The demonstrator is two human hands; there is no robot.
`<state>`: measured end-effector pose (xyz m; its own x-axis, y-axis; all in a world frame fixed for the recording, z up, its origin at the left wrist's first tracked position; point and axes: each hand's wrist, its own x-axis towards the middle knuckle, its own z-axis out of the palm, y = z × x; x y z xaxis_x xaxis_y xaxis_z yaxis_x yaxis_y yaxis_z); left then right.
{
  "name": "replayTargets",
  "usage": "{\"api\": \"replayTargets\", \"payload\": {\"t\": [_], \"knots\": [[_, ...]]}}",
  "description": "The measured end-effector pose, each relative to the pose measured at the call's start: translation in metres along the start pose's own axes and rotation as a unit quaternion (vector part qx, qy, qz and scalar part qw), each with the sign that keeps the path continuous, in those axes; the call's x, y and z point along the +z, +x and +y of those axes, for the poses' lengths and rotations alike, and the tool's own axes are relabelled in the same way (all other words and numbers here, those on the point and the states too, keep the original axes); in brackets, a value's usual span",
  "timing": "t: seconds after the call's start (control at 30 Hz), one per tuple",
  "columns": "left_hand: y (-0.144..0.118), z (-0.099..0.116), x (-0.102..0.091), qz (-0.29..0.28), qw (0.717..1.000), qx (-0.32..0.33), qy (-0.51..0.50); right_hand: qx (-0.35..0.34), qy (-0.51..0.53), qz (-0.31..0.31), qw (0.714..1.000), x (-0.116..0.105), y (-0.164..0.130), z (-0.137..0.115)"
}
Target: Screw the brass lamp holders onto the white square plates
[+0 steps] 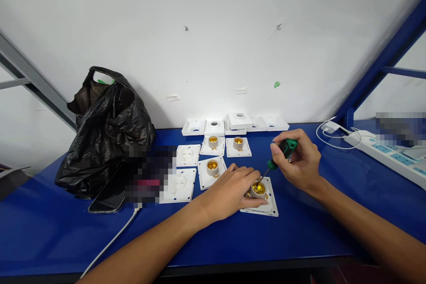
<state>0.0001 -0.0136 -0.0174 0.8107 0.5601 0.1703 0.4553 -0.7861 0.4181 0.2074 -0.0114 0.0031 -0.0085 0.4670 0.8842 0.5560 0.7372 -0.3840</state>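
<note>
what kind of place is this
Probably a small assembly workbench: rows of white lamp-socket plates on a blue table, a green-handled screwdriver in the right hand, a power strip nearby.

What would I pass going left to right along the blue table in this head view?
Black plastic bag → phone → white plate with no socket → left hand → lamp socket → screwdriver in right hand → white power strip.

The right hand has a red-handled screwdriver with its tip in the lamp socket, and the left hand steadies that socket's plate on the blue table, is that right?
Not quite: the screwdriver handle is green, not red, as the head view shows. The rest holds: the right hand puts its tip in the lamp socket, and the left hand steadies the plate on the blue table.
</note>
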Motion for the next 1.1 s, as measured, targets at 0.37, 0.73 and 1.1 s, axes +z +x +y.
{"api": "replayTargets", "payload": {"t": [0.37, 0.73, 1.1], "knots": [[-0.003, -0.005, -0.016, 0.043, 0.999, 0.027, 0.02, -0.028, -0.023, -0.027, 0.999, -0.001, 0.0, -0.001], [-0.003, -0.011, -0.019, 0.007, 0.997, 0.065, -0.041, -0.015, -0.012, -0.038, 0.999, 0.0, -0.001, 0.0], [-0.003, -0.01, -0.019, 0.003, 0.997, 0.074, -0.002, -0.05, -0.018, 0.054, 0.997, -0.007, 0.005, -0.004]]}}
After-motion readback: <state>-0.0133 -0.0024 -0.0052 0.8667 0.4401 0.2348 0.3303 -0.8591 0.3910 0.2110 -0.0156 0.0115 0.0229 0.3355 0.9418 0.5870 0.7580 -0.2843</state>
